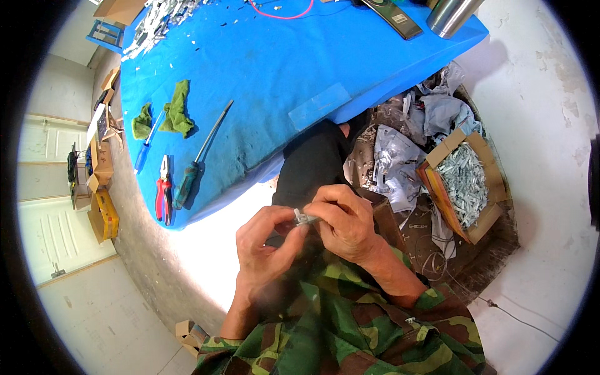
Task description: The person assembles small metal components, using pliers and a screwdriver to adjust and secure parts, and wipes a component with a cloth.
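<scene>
Small silvery part (301,217), pinched up off the bench (262,81), just in front of its near edge and above the person's lap! In the head view, the left hand (265,247) has it between thumb and fingertips, that grip clenched on the left side of the piece. The right hand (347,225) meets it from the other side, its grip closed on the right end, so both are grasping the one little thing. What its hidden side looks like, I can't tell from here.

Over to the bench's near left corner: red-and-blue pliers (164,194), and just beside them a teal-handled screwdriver (199,157), shaft pointing away. Farther along the bench's left side, a blue-handled screwdriver (144,153) and two green cloths (179,115). At the bench's far left, a heap of silvery pieces (159,26); at its far right, a metal tumbler (451,17) near a dark flat device (395,19). And off the bench's right side, a tilted cardboard box (445,147), filled with silvery strips (465,184), beside crumpled grey plastic (395,164)!
</scene>
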The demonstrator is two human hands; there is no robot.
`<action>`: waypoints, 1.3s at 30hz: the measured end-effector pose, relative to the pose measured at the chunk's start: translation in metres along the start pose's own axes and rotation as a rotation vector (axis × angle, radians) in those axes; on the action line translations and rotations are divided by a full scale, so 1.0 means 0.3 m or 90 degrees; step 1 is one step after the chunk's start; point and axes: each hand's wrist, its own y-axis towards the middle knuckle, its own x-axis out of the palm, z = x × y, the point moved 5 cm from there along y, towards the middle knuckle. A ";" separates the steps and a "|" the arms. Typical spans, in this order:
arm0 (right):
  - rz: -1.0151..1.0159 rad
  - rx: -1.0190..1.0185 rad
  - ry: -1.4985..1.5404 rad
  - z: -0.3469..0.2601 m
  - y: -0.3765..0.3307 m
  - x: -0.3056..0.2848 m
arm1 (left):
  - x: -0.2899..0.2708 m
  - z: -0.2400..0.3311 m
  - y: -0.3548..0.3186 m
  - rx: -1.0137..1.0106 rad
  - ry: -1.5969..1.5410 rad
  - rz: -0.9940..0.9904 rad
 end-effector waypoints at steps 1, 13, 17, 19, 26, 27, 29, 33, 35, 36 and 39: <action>0.003 -0.004 -0.001 -0.001 0.001 -0.001 | 0.001 -0.001 0.000 -0.001 -0.003 -0.001; 0.006 -0.019 0.006 -0.001 -0.006 -0.005 | 0.013 -0.069 -0.033 -0.105 -0.133 -0.042; -0.019 0.001 0.008 0.001 -0.008 -0.002 | 0.006 -0.077 -0.039 -0.109 -0.143 -0.042; -0.036 0.027 -0.001 -0.002 -0.009 -0.001 | 0.000 -0.075 -0.036 -0.101 -0.144 -0.036; -0.104 0.133 0.086 -0.004 -0.008 0.014 | -0.007 -0.083 -0.034 -0.116 -0.173 -0.053; -0.104 0.143 0.103 -0.005 -0.007 0.013 | -0.006 -0.090 -0.036 -0.122 -0.188 -0.054; -0.099 0.153 0.125 -0.003 -0.008 0.013 | -0.004 -0.095 -0.037 -0.135 -0.228 -0.042; -0.093 0.148 0.133 0.001 -0.006 0.008 | 0.004 -0.089 -0.035 -0.155 -0.305 -0.011; -0.094 0.145 0.130 0.002 -0.007 0.009 | 0.004 -0.092 -0.037 -0.159 -0.316 -0.008; -0.093 0.143 0.129 0.003 -0.009 0.011 | 0.004 -0.096 -0.039 -0.158 -0.315 -0.007; -0.090 0.143 0.116 0.002 -0.010 0.013 | 0.004 -0.096 -0.039 -0.166 -0.310 -0.008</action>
